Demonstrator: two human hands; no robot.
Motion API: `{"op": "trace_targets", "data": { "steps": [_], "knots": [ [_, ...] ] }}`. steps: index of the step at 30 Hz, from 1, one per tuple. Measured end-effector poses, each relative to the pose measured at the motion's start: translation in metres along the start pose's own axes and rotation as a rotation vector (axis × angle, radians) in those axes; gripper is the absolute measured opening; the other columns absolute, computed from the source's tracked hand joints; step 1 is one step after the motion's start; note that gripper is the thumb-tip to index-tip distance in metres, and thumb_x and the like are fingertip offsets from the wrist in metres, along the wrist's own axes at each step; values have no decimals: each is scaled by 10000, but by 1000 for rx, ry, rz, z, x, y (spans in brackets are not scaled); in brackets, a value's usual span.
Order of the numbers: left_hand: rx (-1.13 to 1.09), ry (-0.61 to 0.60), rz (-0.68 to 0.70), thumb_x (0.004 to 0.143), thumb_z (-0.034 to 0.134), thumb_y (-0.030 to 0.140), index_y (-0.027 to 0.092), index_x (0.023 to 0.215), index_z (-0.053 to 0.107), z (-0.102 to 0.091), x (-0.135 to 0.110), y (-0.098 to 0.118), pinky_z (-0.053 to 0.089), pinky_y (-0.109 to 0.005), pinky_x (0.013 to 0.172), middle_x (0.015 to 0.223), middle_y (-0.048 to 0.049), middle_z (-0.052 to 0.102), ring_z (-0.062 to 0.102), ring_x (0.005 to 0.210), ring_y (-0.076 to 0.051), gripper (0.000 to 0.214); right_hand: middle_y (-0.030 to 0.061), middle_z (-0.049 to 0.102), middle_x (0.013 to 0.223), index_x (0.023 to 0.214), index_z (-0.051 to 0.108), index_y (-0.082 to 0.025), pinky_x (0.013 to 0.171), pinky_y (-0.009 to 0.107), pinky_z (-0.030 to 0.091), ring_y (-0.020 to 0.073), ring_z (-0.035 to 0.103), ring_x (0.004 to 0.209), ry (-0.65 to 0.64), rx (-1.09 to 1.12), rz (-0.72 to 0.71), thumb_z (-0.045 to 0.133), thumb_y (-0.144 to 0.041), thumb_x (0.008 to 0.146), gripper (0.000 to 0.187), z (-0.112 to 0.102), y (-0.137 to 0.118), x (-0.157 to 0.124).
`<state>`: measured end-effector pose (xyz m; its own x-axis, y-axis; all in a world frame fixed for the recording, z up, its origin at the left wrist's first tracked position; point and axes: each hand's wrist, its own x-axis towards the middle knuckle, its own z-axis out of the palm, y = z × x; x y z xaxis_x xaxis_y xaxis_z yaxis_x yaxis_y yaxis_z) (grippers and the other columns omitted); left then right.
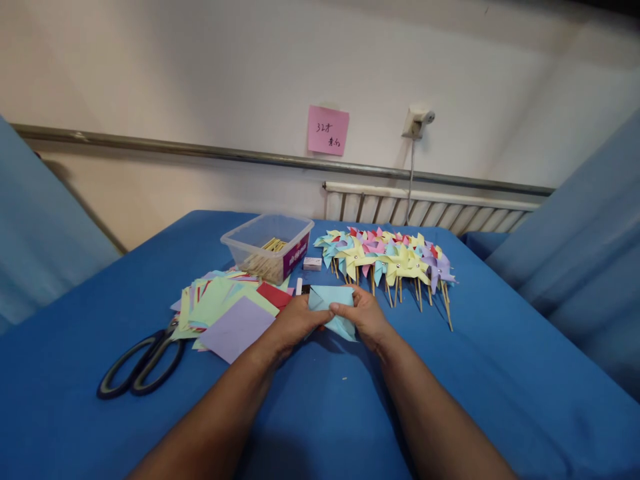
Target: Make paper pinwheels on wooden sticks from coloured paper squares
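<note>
Between my two hands is a light blue sheet of paper [334, 297], partly folded, held just above the blue table cover. My left hand [298, 319] grips its left side, thumb on top. On the right side my right hand [367, 316] pinches it, and the two thumbs nearly meet at the middle. The undersides of my fingers are hidden. Left of my hands lies a loose pile of coloured paper squares [215, 300], a purple square [241, 328] on top. Dark-handled scissors [145, 363] poke out from under the pile.
A clear plastic box [240, 239] of wooden sticks stands behind the pile. Beside it sits a small white box [313, 264]. Finished paper pinwheels [400, 262] on sticks lie at the back right. Blue curtains [575, 247] hang at both sides; a radiator [370, 203] lines the wall.
</note>
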<state>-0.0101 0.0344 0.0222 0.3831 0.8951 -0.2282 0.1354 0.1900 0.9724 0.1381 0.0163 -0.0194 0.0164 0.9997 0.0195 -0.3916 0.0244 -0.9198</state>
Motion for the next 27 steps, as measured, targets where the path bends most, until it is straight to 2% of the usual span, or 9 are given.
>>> {"op": "trace_targets", "data": {
  "steps": [4,7,10,16,22,27],
  "knots": [
    [-100,68,1,611,744,287,121,811,665,3,3,-3,374,-227,515,620,-12,617,515,526,-116,271,8,714,777,902,606,-169,633,296,516,159,638,635,164,80,-50,795,-252,585,378,7,2,2],
    [-281,40,-15,638,754,293,139,909,660,9,1,-6,419,-223,570,718,-23,639,554,607,-118,326,17,718,811,909,601,-170,660,300,523,160,648,664,282,138,-111,782,-248,607,360,9,4,5],
    [-435,22,-57,659,756,276,163,968,657,15,-2,-8,450,-222,622,826,-37,655,591,711,-129,343,26,718,846,926,594,-170,690,303,526,159,657,698,338,163,-163,769,-246,632,350,9,7,6],
    [-584,27,-112,656,765,244,124,818,676,22,-4,-10,483,-246,669,758,-49,661,608,699,-139,220,38,714,902,952,582,-175,737,327,529,170,666,757,354,164,-204,749,-267,668,342,13,10,3],
    [-641,72,-57,639,775,223,136,880,685,26,-3,-13,496,-273,710,798,-53,704,634,711,-151,272,19,707,867,921,580,-187,725,324,532,169,659,740,354,205,-163,763,-265,642,343,20,9,1],
    [-662,178,-70,589,790,181,111,871,691,26,0,-11,513,-282,691,771,-72,723,654,682,-174,307,26,689,870,948,573,-189,715,322,523,167,643,737,304,211,-150,761,-282,654,361,21,8,-1]
  ]
}}
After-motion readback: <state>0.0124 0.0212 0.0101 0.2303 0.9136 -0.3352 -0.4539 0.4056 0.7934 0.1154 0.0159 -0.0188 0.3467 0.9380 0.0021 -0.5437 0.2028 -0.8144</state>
